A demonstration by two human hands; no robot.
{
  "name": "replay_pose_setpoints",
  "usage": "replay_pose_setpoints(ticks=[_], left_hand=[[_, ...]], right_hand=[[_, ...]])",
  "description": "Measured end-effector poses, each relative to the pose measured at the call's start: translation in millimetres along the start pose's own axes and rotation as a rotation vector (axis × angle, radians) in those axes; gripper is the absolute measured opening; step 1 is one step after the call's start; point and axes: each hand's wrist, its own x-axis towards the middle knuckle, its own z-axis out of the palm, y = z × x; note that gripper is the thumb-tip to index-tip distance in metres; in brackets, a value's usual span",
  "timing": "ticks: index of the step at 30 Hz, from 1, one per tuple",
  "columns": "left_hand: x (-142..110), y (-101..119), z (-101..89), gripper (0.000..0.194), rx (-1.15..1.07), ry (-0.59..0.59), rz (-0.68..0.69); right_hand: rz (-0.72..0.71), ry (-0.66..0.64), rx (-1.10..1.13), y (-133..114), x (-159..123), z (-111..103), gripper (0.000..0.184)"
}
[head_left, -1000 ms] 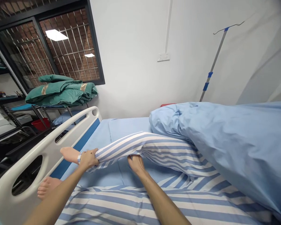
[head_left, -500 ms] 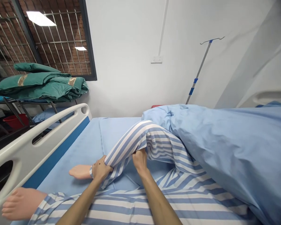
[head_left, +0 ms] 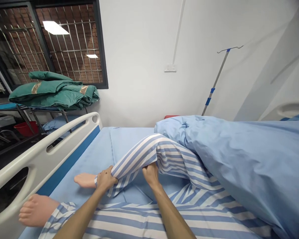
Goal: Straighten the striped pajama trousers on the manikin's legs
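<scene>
Your left hand [head_left: 106, 179] is closed around the lower part of the far leg [head_left: 136, 157], with the striped trouser cloth caught in the grip. The far foot [head_left: 86, 180] sticks out just beyond those fingers, toward the bed's end board [head_left: 45, 166], and lies low by the sheet [head_left: 122, 139]. Holding so near the ankle probably lets you steady the shin and set how far the heel sits from the hip.

Your right hand [head_left: 150, 174] is under the bent knee, its fingers curled and their tips hidden by the trouser leg. You cannot tell from here whether they pinch cloth or only prop the joint from below. The knee peaks just above these fingers, so they seem placed there to bear it and hold the bend, while the left hand checks the lower end.

The far leg thus arches between and above your two hands, with the thigh running off to the right of your right-hand fingers and under the edge of the blue quilt [head_left: 239, 146]. That quilt lies well clear of your left-hand fingers, which leaves both legs in reach. The near leg [head_left: 129, 222] lies straight below your hands, beneath your forearms, its near foot [head_left: 37, 210] well to the left of your left-hand fingers.
</scene>
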Motion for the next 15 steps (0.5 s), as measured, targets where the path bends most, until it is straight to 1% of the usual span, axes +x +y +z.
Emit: replay_pose_setpoints(ticks=[2, 3, 6, 8, 10, 12, 15], left_hand=[[3, -18, -15.3, 0.041, 0.056, -0.004, 0.005], [5, -27, -24.7, 0.041, 0.093, 0.004, 0.013], [9, -54, -56.7, 0.043, 0.231, 0.040, 0.053], [11, -65, -77.0, 0.041, 0.314, 0.067, 0.092], [12, -70, -94.0, 0.037, 0.373, 0.094, 0.138], [11, -70, -106.7, 0.034, 0.409, 0.107, 0.171], [9, -65, -118.7, 0.029, 0.441, 0.076, 0.182]], right_hand=[[-0.032, 0.059, 0.127, 0, 0, 10, 0.034], [-0.043, 0.058, 0.195, -1, -1, 16, 0.032], [-0.079, -0.102, 0.326, -4, -4, 32, 0.030], [-0.093, -0.212, 0.345, -6, -9, 41, 0.031], [-0.089, -0.327, 0.304, -9, -14, 46, 0.030], [-0.086, -0.423, 0.254, -12, -19, 49, 0.032], [-0.086, -0.500, 0.205, -17, -23, 50, 0.035]])
